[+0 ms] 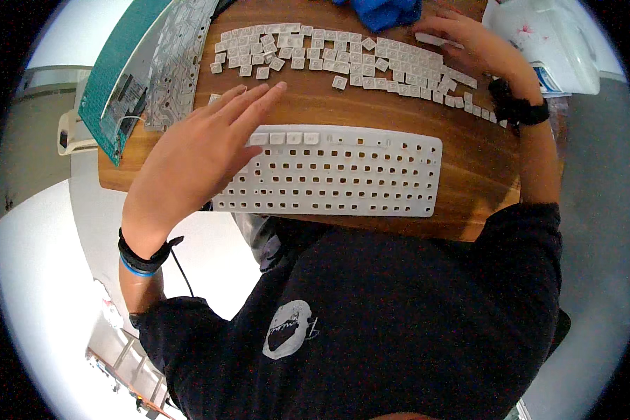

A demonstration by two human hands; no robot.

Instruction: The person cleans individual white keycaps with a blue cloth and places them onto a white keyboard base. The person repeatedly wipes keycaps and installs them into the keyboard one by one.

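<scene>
A white keyboard frame (343,187) with rows of square holes lies along the table's near side. Several white keycaps (294,138) sit in its top row toward the left. My left hand (192,150) is stretched over the frame's left end, fingers extended and apart, thumb by the top row; it covers that end. Beyond the frame, many loose white keycaps (350,59) are spread in a curved band. At the band's far right, my right hand (469,42) has its fingers apart around a long white keycap (435,40); whether they touch it I cannot tell.
On the left, a clear printed circuit sheet (178,63) overlaps a green cutting mat (105,98) at the edge of the wooden table (301,101). Blue cloth (385,12) lies at the far side. A white plastic bottle (567,52) stands at the far right.
</scene>
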